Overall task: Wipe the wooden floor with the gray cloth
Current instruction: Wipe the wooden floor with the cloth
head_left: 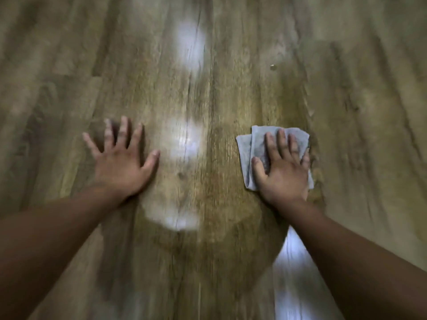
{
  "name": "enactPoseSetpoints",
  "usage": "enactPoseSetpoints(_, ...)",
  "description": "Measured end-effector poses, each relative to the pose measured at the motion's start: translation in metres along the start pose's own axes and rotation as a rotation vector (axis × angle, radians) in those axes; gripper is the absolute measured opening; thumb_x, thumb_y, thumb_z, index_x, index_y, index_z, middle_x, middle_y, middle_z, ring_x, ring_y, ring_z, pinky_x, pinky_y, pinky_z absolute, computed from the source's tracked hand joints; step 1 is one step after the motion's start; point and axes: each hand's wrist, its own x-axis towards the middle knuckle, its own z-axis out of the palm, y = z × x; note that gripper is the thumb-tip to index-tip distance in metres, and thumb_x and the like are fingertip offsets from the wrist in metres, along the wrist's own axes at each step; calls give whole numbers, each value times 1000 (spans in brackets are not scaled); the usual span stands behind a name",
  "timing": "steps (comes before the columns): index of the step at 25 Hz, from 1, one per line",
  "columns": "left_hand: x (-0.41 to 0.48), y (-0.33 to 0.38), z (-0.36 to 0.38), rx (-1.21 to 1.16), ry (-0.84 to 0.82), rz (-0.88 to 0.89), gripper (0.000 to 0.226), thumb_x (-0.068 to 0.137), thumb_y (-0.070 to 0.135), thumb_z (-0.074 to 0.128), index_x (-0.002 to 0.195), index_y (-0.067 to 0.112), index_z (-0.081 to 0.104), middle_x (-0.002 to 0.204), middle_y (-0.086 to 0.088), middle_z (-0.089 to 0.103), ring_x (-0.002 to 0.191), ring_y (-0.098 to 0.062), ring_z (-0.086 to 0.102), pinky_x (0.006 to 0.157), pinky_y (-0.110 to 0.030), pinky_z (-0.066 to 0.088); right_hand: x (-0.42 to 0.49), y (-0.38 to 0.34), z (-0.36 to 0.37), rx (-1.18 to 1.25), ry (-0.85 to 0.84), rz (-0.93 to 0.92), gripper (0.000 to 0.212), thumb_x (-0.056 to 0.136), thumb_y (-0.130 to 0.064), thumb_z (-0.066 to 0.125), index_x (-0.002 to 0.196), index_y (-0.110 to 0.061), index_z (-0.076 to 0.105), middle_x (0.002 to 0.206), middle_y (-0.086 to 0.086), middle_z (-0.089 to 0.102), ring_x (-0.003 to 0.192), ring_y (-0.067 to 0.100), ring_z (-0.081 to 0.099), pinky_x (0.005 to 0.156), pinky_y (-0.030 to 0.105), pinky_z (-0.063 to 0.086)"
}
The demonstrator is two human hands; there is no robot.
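The wooden floor [219,100] fills the whole view, its planks running away from me. A folded gray cloth [256,144] lies flat on it at the right of centre. My right hand [284,169] presses down on the cloth with straight, spread fingers and covers most of it. My left hand [122,162] rests flat on the bare floor at the left, fingers spread, apart from the cloth. The picture is blurred by motion.
A small shiny speck [272,66], perhaps a drop or bead, sits on the floor beyond the cloth. Pale light reflections [189,47] run down the middle planks, and another bright patch [293,262] lies under my right forearm.
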Motion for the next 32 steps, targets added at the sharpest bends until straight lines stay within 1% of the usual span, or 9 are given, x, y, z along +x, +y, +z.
enactPoseSetpoints(6, 7, -24, 33, -118, 78, 60, 80, 89, 76, 18, 155, 31, 26, 166, -3, 20, 153, -32, 9, 111, -76, 15, 46, 37, -16, -112, -113, -132, 73, 93, -58, 18, 157, -23, 10, 164, -1, 1, 152, 18, -2, 120, 56, -1)
enactPoseSetpoints(9, 12, -21, 36, -93, 161, 80, 77, 85, 68, 35, 150, 25, 39, 161, -8, 31, 149, -38, 19, 110, -78, 13, 165, 32, -35, 10, -50, 388, 66, 100, -49, 19, 157, -18, 7, 165, 6, -1, 152, 22, -4, 117, 63, -3)
enactPoseSetpoints(11, 9, -18, 36, -115, 220, 74, 79, 82, 65, 38, 148, 22, 45, 159, -10, 36, 149, -39, 24, 112, -75, 9, 223, -29, -35, 68, -71, 531, 67, 100, -48, 17, 157, -15, 5, 165, 11, -2, 151, 28, -6, 116, 63, -4)
enactPoseSetpoints(17, 9, -19, 32, -72, 218, 97, 79, 80, 62, 39, 143, 17, 55, 155, -12, 44, 145, -42, 34, 110, -76, 13, 187, -315, 15, -75, -203, -505, 79, 90, -60, 13, 157, -19, 3, 164, 7, -9, 150, 31, -13, 113, 60, -19)
enactPoseSetpoints(20, 9, -16, 31, -65, 231, 87, 78, 82, 63, 39, 144, 18, 53, 155, -12, 43, 145, -41, 33, 111, -76, 13, 183, -300, 12, -81, -198, -853, 71, 94, -60, 14, 156, -26, 10, 165, -1, -1, 152, 23, -5, 114, 57, -19)
enactPoseSetpoints(23, 10, -17, 29, -35, 216, 104, 77, 87, 64, 36, 151, 21, 40, 160, -10, 34, 150, -40, 23, 113, -75, 10, 197, -137, -7, -140, -110, -477, 72, 94, -67, 7, 156, -31, 1, 165, -3, -4, 152, 21, -3, 117, 54, -13)
enactPoseSetpoints(27, 7, -18, 28, -20, 160, 89, 80, 87, 67, 35, 154, 23, 35, 163, -9, 27, 151, -39, 18, 112, -76, 11, 171, 36, -51, -178, -171, 276, 96, 84, -73, 7, 155, -8, 10, 161, 23, 12, 148, 43, 10, 117, 63, 8)
enactPoseSetpoints(29, 9, -18, 27, -36, 141, 89, 81, 87, 67, 34, 154, 23, 35, 164, -9, 26, 152, -40, 17, 112, -76, 10, 168, 8, -46, -169, -154, 333, 91, 88, -66, 9, 154, -2, 10, 159, 28, 10, 147, 45, 6, 116, 64, 6)
enactPoseSetpoints(32, 10, -18, 25, -22, 114, 88, 80, 88, 68, 32, 155, 24, 32, 165, -8, 24, 153, -38, 13, 113, -75, 7, 171, -126, -11, -121, -106, -25, 70, 103, -49, 15, 155, -6, -7, 161, 23, -13, 149, 37, -13, 118, 57, -10)
